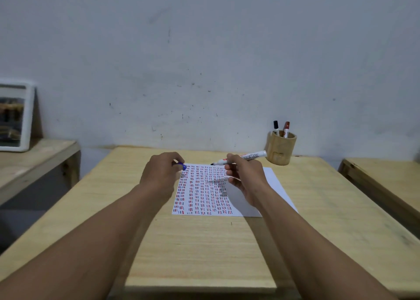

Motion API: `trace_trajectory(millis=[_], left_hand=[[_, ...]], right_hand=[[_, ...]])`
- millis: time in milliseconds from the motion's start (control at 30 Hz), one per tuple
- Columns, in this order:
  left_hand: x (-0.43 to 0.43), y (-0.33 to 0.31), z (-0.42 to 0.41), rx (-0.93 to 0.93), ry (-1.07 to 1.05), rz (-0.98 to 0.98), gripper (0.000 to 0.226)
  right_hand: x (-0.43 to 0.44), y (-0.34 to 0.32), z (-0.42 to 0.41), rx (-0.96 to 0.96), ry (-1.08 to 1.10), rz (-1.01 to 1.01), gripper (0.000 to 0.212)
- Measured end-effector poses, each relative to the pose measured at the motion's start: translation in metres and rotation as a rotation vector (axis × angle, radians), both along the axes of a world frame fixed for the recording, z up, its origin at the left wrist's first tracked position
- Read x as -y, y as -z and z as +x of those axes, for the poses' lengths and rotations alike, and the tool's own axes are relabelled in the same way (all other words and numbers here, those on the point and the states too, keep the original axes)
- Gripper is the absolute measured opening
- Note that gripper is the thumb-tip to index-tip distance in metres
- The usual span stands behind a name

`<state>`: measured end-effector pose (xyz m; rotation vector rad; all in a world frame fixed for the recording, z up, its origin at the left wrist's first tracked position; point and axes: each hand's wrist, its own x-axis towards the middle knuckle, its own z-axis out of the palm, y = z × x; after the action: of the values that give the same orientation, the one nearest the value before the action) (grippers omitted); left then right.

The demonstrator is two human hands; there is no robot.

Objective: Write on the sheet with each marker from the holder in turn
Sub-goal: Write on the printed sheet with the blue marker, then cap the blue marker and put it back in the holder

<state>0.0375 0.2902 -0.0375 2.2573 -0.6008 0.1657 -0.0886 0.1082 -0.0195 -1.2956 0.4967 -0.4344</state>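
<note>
A white sheet (270, 181) covered with rows of short red, blue and black marks lies on the wooden table (204, 243). My right hand (244, 177) holds an uncapped white marker (252, 157) above the sheet's far edge, tip pointing left. My left hand (162, 174) pinches a blue cap (182, 166) at the sheet's far left corner. A round wooden holder (280, 149) stands at the far right of the table with a black-capped marker (276, 127) and a red-capped marker (286, 128) upright in it.
A second wooden table (34, 161) to the left carries a white-framed object (26, 118) leaning on the wall. Another wooden table (386, 181) is at the right. A grey wall rises right behind the tables.
</note>
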Motion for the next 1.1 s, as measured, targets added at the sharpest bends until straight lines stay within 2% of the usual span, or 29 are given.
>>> trace_trajectory(millis=[167, 367, 733, 833, 900, 1000, 1033, 1067, 1100], left_hand=[[0.016, -0.025, -0.026, -0.057, 0.063, -0.225, 0.008], [0.031, -0.041, -0.052, -0.186, 0.158, -0.381, 0.01], [0.045, -0.065, -0.077, -0.32, 0.236, -0.444, 0.012], [0.049, -0.068, -0.08, -0.311, 0.249, -0.453, 0.012], [0.054, -0.068, -0.082, -0.281, 0.243, -0.447, 0.013], [0.063, -0.068, -0.082, -0.222, 0.202, -0.447, 0.013], [0.067, -0.069, -0.081, -0.211, 0.19, -0.449, 0.013], [0.069, -0.07, -0.08, -0.201, 0.182, -0.45, 0.013], [0.072, -0.071, -0.08, -0.188, 0.176, -0.449, 0.013]], right_hand=[[-0.004, -0.01, -0.009, 0.089, 0.037, 0.085, 0.017], [-0.006, -0.025, -0.02, 0.155, 0.03, 0.12, 0.014], [0.001, -0.035, -0.032, 0.148, 0.007, 0.094, 0.017], [0.001, -0.04, -0.03, 0.176, 0.054, 0.191, 0.011], [-0.003, -0.044, -0.026, 0.221, 0.169, 0.269, 0.024], [-0.002, -0.043, -0.022, 0.236, 0.336, 0.124, 0.086], [-0.001, -0.043, -0.023, 0.219, 0.356, 0.029, 0.099], [0.0, -0.043, -0.024, 0.191, 0.367, -0.083, 0.097], [0.004, -0.043, -0.025, 0.155, 0.364, -0.21, 0.078]])
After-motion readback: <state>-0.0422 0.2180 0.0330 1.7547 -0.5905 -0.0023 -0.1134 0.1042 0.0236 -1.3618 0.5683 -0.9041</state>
